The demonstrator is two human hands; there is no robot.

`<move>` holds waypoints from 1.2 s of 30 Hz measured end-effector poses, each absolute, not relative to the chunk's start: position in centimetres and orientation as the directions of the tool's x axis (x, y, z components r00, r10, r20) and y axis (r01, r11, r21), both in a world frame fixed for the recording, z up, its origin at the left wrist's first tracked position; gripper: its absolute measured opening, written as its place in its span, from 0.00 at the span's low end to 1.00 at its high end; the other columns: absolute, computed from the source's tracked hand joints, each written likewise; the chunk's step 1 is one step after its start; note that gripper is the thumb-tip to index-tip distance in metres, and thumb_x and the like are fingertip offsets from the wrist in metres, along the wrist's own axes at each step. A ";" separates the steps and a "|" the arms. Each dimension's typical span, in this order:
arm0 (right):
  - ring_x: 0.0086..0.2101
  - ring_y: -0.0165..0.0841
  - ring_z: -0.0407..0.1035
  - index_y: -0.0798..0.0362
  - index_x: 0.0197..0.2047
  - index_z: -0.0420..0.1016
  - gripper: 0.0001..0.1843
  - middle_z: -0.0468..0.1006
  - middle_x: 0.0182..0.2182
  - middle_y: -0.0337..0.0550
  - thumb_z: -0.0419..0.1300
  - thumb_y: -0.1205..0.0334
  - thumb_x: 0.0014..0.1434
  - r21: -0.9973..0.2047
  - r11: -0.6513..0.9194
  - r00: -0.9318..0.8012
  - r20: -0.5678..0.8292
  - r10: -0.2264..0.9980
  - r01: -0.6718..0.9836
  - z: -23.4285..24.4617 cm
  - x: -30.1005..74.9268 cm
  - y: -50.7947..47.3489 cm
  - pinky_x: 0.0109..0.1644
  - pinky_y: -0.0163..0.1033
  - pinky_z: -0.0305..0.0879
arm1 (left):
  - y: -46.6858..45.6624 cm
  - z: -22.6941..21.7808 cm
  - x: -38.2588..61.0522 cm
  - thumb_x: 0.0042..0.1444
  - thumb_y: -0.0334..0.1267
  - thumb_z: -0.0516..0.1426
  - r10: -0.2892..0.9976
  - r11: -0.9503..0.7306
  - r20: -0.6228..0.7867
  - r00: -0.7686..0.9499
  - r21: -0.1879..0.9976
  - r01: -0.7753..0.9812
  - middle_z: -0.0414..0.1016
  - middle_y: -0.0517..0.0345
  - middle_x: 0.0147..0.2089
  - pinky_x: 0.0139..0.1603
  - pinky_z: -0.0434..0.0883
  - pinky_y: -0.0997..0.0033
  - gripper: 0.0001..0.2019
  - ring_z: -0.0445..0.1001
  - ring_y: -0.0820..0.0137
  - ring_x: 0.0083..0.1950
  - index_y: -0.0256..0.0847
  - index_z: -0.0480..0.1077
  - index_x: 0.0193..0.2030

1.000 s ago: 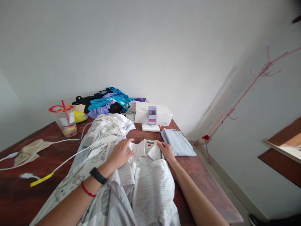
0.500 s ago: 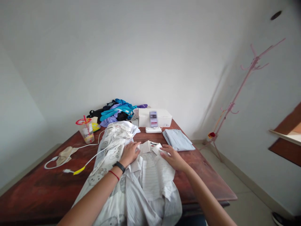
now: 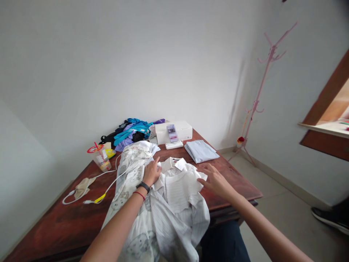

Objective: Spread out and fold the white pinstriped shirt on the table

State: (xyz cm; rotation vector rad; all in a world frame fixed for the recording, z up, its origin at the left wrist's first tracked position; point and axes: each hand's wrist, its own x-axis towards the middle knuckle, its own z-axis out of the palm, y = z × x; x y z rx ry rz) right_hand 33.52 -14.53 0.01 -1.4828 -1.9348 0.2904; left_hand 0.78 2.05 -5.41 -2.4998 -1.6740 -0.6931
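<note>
A white striped shirt (image 3: 176, 194) lies face up, its collar toward the far side and its lower part hanging over the table's near edge. At its left shoulder, my left hand (image 3: 151, 173) has its fingers closed on the fabric. My right hand (image 3: 215, 181) pinches the shirt's right shoulder edge between thumb and fingers, pulling it slightly outward. Under the shirt's left side spreads a white cloth with grey animal prints (image 3: 120, 203). A folded light-blue garment (image 3: 201, 151) rests beyond my right hand.
On the wooden table (image 3: 62, 225) stand a plastic cup with a red straw (image 3: 102, 160), a white cable (image 3: 109, 185), a white box (image 3: 187, 130) and a phone (image 3: 172, 133). Crumpled clothes (image 3: 133, 131) are piled at the back. A pink coat rack (image 3: 263, 82) is at right.
My right hand has moved outward from the collar to the shirt's right shoulder and gripped it. My left hand's fingers have closed at the left shoulder. The view has turned right.
</note>
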 end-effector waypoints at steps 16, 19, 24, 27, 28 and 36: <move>0.44 0.43 0.72 0.50 0.45 0.82 0.11 0.79 0.39 0.47 0.63 0.55 0.64 -0.256 0.328 -0.310 0.111 0.944 0.909 -0.9 28.7 -16.7 0.48 0.41 0.64 | 2.1 -5.8 0.5 0.64 0.37 0.54 0.851 -0.408 0.438 0.290 0.203 0.890 0.76 0.45 0.54 0.57 0.68 0.59 0.33 0.75 0.57 0.55 0.39 0.53 0.75; 0.47 0.46 0.72 0.49 0.55 0.80 0.27 0.79 0.44 0.49 0.71 0.46 0.55 -0.263 0.326 -0.322 0.062 0.945 0.908 -0.9 30.0 -17.8 0.49 0.43 0.65 | 2.1 -5.7 0.6 0.63 0.36 0.54 0.850 -0.414 0.434 0.298 0.201 0.888 0.76 0.45 0.54 0.57 0.67 0.60 0.32 0.74 0.57 0.55 0.39 0.55 0.74; 0.47 0.44 0.72 0.50 0.46 0.81 0.12 0.79 0.41 0.49 0.58 0.57 0.67 -0.259 0.281 -0.252 0.141 0.957 0.924 -2.0 29.0 -18.6 0.50 0.43 0.64 | 2.1 -5.6 0.5 0.63 0.34 0.53 0.850 -0.424 0.426 0.311 0.203 0.882 0.76 0.46 0.54 0.58 0.66 0.61 0.31 0.73 0.59 0.56 0.40 0.56 0.73; 0.40 0.40 0.73 0.52 0.37 0.78 0.16 0.79 0.35 0.47 0.50 0.59 0.70 -0.449 0.229 -0.125 0.248 0.961 0.864 -2.8 29.6 -18.3 0.45 0.41 0.64 | 2.0 -5.5 0.6 0.63 0.34 0.54 0.851 -0.423 0.425 0.307 0.212 0.881 0.76 0.46 0.55 0.58 0.67 0.61 0.31 0.73 0.59 0.56 0.40 0.57 0.73; 0.37 0.39 0.72 0.52 0.36 0.76 0.16 0.78 0.34 0.46 0.50 0.58 0.69 -0.538 0.209 -0.057 0.285 0.957 0.817 -3.0 30.3 -18.1 0.43 0.41 0.64 | 2.0 -5.5 0.6 0.63 0.34 0.54 0.852 -0.422 0.425 0.304 0.216 0.880 0.76 0.46 0.55 0.57 0.67 0.61 0.31 0.74 0.59 0.56 0.40 0.57 0.73; 0.26 0.30 0.67 0.51 0.36 0.72 0.16 0.74 0.27 0.35 0.67 0.49 0.50 -0.980 0.186 0.651 0.183 0.737 0.064 -0.7 41.2 -17.1 0.28 0.34 0.68 | 2.0 -5.6 0.7 0.63 0.34 0.54 0.864 -0.403 0.430 0.264 0.274 0.873 0.76 0.43 0.56 0.60 0.66 0.57 0.31 0.73 0.56 0.58 0.37 0.57 0.73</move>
